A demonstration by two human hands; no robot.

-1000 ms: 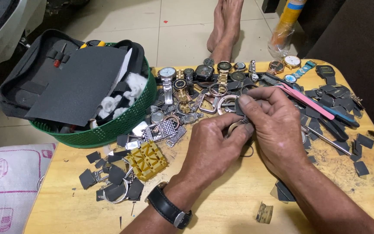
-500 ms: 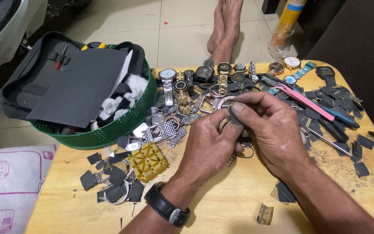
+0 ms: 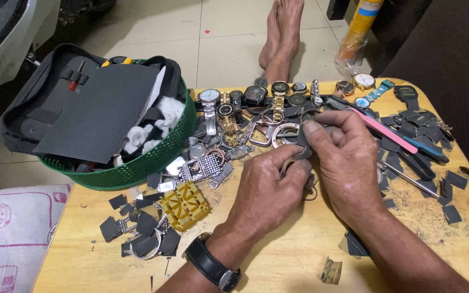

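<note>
1. Right hand (image 3: 348,163) of mine is curled nearly closed, thumb and forefinger pinching a small dark watch part (image 3: 303,147) at its upper left edge; what kind of part it is I cannot tell, since my fingers hide most of it.
2. Left hand (image 3: 267,192) sits just beside the right one, touching it, fingers bent in and the thumb pressed against the same dark part from below. A black wristwatch (image 3: 213,267) is strapped on that wrist.
3. Just under my two hands a thin metal ring (image 3: 311,193) lies on the wooden table (image 3: 278,260).
4. Just beyond my fingertips is a heap of loose metal watch cases and bracelets (image 3: 256,133), and past that a row of whole watches (image 3: 278,93) along the far edge.
5. Right of my right hand lie a pink-handled tool (image 3: 386,131) and blue-handled pliers (image 3: 422,149), among scattered dark strap pieces (image 3: 446,187).
6. Left of my left hand sits a yellow plastic block (image 3: 184,205), with more dark scraps near it.
7. Farther left stands a green basket (image 3: 137,168) holding a black tool pouch (image 3: 82,108) and white cotton wads (image 3: 153,127).
8. Beyond the table, bare feet (image 3: 283,38) rest on the tiled floor (image 3: 153,27).
</note>
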